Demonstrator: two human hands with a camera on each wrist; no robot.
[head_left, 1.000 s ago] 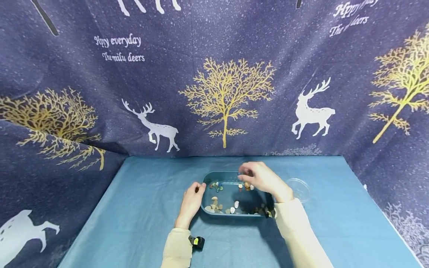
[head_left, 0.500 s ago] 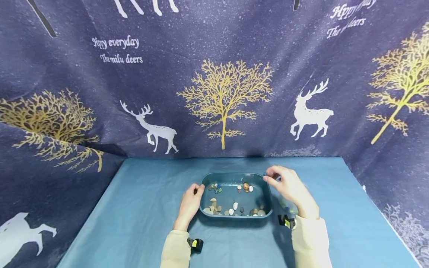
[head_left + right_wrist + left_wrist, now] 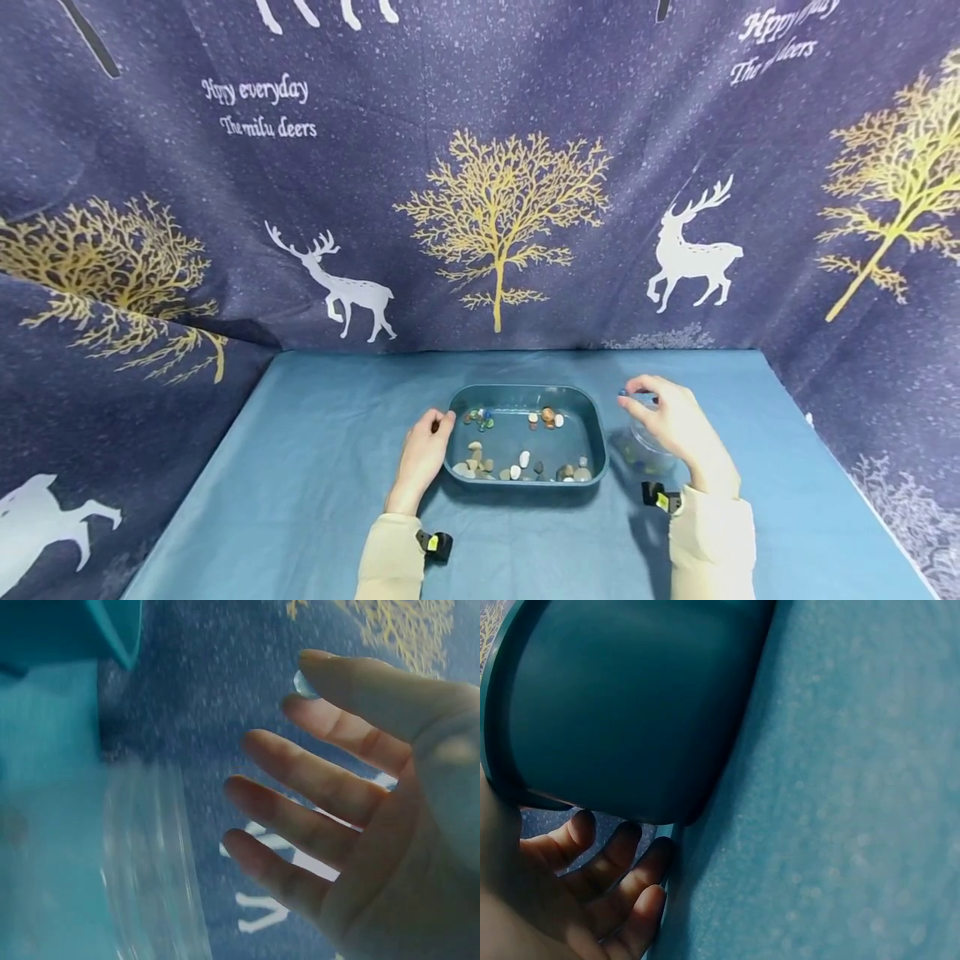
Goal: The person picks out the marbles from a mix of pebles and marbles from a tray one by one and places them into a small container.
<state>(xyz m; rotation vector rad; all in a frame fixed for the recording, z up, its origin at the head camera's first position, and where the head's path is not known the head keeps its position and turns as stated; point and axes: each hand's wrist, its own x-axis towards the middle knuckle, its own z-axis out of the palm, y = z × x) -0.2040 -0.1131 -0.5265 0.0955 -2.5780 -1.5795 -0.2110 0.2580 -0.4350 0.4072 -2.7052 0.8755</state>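
Note:
My left hand [image 3: 423,457] grips the left end of a dark teal plastic basin [image 3: 525,484]. In the left wrist view the thumb is at the rim and the fingers are below, along the outer wall. My right hand [image 3: 681,421] pinches a small blue glass marble [image 3: 303,685] between thumb and index finger, the other fingers spread. It is above a clear jar [image 3: 150,855], whose mouth it partly hides in the head view. Blurred coloured marbles show low in the jar. Inside the basin, marbles [image 3: 480,419] cluster at back left, and orange and white stones [image 3: 548,417] at back right.
Tan and grey pebbles [image 3: 472,467] lie along the basin's front left, with white pebbles [image 3: 524,459] at the middle and more pebbles [image 3: 573,475] at front right. A blue cloth [image 3: 337,417] covers the table. A patterned curtain [image 3: 450,250] hangs behind.
My right hand has moved right, from above the basin to above the jar, carrying the blue marble. The left hand has kept its grip on the basin.

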